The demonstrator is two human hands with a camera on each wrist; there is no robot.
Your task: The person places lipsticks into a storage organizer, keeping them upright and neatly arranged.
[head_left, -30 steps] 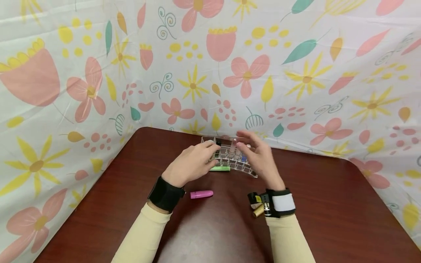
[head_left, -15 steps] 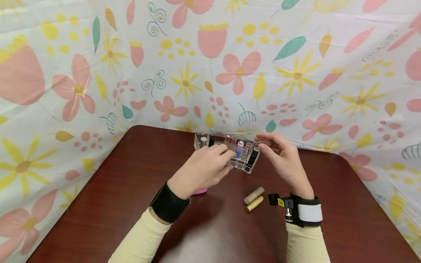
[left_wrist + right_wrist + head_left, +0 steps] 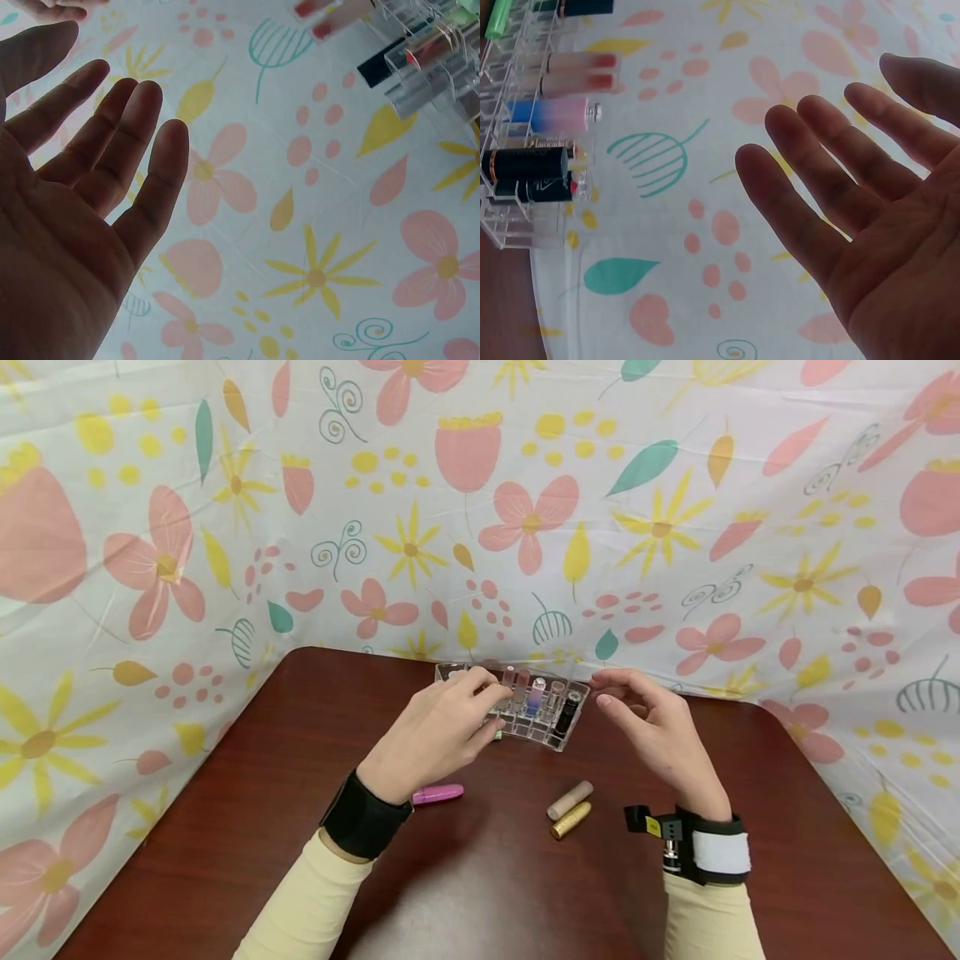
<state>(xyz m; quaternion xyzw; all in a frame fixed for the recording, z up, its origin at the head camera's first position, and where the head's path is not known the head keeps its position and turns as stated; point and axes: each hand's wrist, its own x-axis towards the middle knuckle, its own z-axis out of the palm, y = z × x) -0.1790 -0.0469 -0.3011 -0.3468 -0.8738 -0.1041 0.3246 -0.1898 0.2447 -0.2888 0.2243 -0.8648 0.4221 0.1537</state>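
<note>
A clear acrylic organizer (image 3: pixel 523 728) stands near the table's back edge with several cosmetic tubes upright in it. Among them are a blue-and-pink tube (image 3: pixel 536 698) and black tubes (image 3: pixel 567 714) at its right end. My left hand (image 3: pixel 431 739) hovers at the organizer's left part and hides some of it; its fingers are loosely bent and the left wrist view shows nothing in the palm. Just right of the organizer, my right hand (image 3: pixel 656 722) is held in the air with relaxed, spread fingers, holding nothing. A green tube (image 3: pixel 498 736) peeks out beside my left fingertips.
A pink tube (image 3: pixel 438 793) lies on the brown table (image 3: pixel 480 893) near my left wrist. Side by side between my arms lie a beige tube (image 3: pixel 570 800) and a gold tube (image 3: pixel 572 821). A flower-printed curtain (image 3: pixel 525 568) hangs behind the table.
My right hand has moved right, off the organizer, uncovering its right end and the beige and gold tubes. My left hand went right across the organizer's front, then back left. The head view has shifted.
</note>
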